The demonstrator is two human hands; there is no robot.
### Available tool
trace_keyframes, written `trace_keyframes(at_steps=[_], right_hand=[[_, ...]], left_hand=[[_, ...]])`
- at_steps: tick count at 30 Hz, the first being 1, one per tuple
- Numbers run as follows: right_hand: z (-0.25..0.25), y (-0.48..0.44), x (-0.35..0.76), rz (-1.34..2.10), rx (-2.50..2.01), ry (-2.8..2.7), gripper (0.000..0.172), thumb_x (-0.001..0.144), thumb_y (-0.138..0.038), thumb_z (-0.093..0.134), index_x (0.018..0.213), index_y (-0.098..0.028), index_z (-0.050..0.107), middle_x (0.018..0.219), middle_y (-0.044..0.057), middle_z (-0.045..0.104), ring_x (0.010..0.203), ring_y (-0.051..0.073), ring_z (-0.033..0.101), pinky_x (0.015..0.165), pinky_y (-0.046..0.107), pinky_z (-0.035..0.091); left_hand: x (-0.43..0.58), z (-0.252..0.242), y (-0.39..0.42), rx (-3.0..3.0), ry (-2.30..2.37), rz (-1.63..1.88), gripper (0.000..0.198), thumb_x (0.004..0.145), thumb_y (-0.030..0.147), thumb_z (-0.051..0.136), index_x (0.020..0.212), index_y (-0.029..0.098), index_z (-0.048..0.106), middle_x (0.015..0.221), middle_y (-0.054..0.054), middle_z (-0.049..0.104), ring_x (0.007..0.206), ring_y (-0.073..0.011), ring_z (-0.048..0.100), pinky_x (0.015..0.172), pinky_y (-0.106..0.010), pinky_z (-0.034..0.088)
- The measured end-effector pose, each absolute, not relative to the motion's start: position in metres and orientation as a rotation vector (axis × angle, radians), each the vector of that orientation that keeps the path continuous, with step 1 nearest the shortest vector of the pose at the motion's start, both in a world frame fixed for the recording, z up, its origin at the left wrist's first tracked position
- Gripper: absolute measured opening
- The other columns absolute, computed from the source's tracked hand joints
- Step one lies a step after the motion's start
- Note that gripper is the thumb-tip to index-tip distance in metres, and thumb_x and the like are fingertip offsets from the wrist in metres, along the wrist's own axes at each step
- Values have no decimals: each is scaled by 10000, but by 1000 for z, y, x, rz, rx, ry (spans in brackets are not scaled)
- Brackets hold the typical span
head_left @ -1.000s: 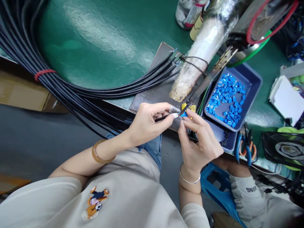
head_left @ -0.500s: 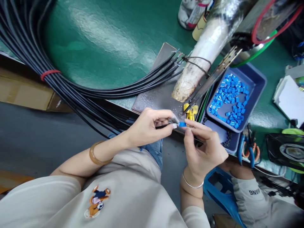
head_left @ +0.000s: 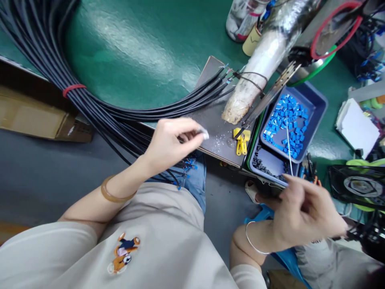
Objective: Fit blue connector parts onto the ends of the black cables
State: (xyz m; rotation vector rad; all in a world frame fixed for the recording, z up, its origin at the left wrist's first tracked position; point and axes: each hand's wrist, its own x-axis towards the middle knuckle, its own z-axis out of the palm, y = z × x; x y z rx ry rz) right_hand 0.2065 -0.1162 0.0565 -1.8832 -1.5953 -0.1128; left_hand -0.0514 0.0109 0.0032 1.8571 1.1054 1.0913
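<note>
My left hand [head_left: 177,140] is raised in front of the bench edge, its thumb and forefinger brought together, with whitish coverings on the tips. Nothing shows sticking out of that pinch. My right hand [head_left: 306,212], blurred by motion, is pinched on a thin white stick [head_left: 289,148] that points up across the tray. Beyond it, small blue connectors [head_left: 291,116] lie loose in a blue-grey tray [head_left: 320,106]. Black cables with blue connectors [head_left: 188,170] at their ends hang over my lap, below my left hand.
A thick black cable bundle [head_left: 48,60] with a red tie [head_left: 73,89] spreads over the green bench [head_left: 135,52]. A yellow wire stripper [head_left: 241,141] lies on a dark board [head_left: 221,142]. Small black parts fill a lower tray [head_left: 267,168]. A wrapped post [head_left: 255,64] slants overhead. A co-worker's leg [head_left: 327,261] is at right.
My hands have separated: the left went left and up, the right went right and down. The cable and blue connector between them are no longer there. The white stick now shows clearly.
</note>
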Motion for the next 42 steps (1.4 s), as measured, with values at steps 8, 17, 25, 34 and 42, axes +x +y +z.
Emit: trace_keyframes(at_steps=[8, 17, 25, 34, 42], right_hand=[[27, -65, 250, 122, -2221, -1711, 386, 840, -546, 612, 847, -180, 734, 647, 9, 611, 498, 109, 385, 561, 293, 349], [35, -52, 255, 335, -2316, -1787, 371, 791, -548, 620, 803, -190, 716, 610, -1, 588, 525, 121, 417, 572, 293, 327], [40, -56, 254, 312, -2363, -1691, 402, 772, -580, 635, 814, -189, 720, 499, -55, 403, 487, 106, 319, 537, 293, 257], [43, -65, 241, 37, -2181, -1620, 325, 843, -492, 617, 801, -183, 711, 576, -34, 499, 521, 105, 395, 578, 282, 317], [36, -64, 251, 119, -2203, -1776, 245, 843, -419, 635, 835, -187, 715, 692, -3, 610, 537, 106, 372, 611, 290, 327]], left_hand=[[-40, -12, 58, 2504, 1474, 887, 253, 904, 177, 472, 911, 128, 721, 932, -127, 663, 922, -270, 592, 756, -392, 463], [-52, -11, 26, 2608, 1316, 920, 299, 954, 167, 458, 943, 145, 756, 871, -98, 644, 832, -227, 540, 726, -364, 440], [-60, 7, 10, 2559, 1031, 758, 233, 933, 149, 505, 884, 114, 730, 854, -110, 698, 882, -246, 593, 796, -370, 459], [-41, 48, 1, 1701, -159, 104, 165, 864, 121, 626, 953, 109, 765, 704, -61, 743, 570, -107, 617, 542, -194, 449], [-39, -5, -5, 1168, 948, 1170, 72, 797, 178, 709, 816, 108, 707, 627, -1, 641, 570, -68, 583, 559, -161, 463]])
